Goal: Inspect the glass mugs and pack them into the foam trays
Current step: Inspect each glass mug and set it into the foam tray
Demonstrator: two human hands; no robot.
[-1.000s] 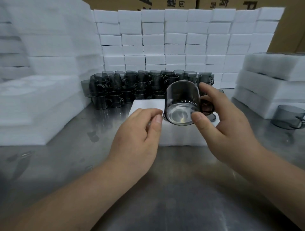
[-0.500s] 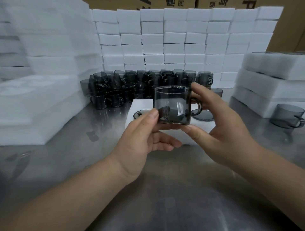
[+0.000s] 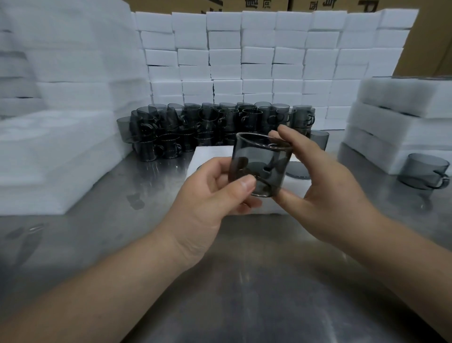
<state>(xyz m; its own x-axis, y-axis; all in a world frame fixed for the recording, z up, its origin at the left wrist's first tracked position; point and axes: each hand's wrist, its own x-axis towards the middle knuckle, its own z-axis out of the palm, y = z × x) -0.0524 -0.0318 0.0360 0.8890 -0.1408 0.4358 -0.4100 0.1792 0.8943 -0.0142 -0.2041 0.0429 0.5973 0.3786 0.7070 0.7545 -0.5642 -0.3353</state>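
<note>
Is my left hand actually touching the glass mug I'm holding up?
Touching. In the head view the left hand pinches the glass mug, thumb pressed on its lower front wall.

Dark printed characters [image 3: 254,3] stand on the brown cardboard boxes [image 3: 276,6] behind the wall of white foam blocks [image 3: 256,56] at the far edge of the desk [image 3: 244,281]. The picture's top edge cuts them off, so none can be read.

A foam tray [image 3: 212,154] lies central, mugs [image 3: 215,127] heaped behind it, foam blocks [image 3: 256,61] behind those; left foam stack [image 3: 61,151] and right foam stack [image 3: 396,127] flank them, a lone mug [image 3: 424,171] beside the right
</note>
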